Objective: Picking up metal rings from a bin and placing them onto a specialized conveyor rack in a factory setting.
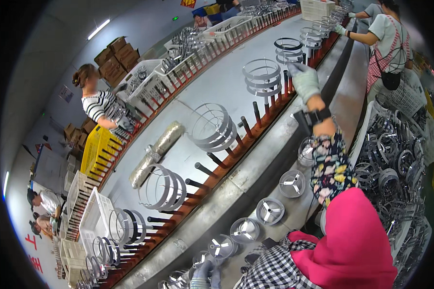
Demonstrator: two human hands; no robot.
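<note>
My right hand [305, 83], in a pale glove, reaches across to the conveyor's near edge. Its bent fingers meet the lower part of a wire ring frame [288, 46] with a black upper band. Whatever they grip there is hidden. My left hand [205, 275], in a grey glove, is low at the bottom edge, fingers drawn together beside a small round ring part [200, 258]; its hold cannot be made out. Several round metal rings with three-armed white centres, one a ring part [270, 211], line the metal ledge. Other ring frames [262, 77] stand on dark-tipped posts.
Dark-tipped posts [205, 169] edge the conveyor [212, 86]. A foil-like roll [156, 154] lies on it. At right, a large bin [366, 127] is heaped with metal rings. Co-workers stand across and farther along, one in a striped shirt [103, 105] by a yellow crate [97, 147].
</note>
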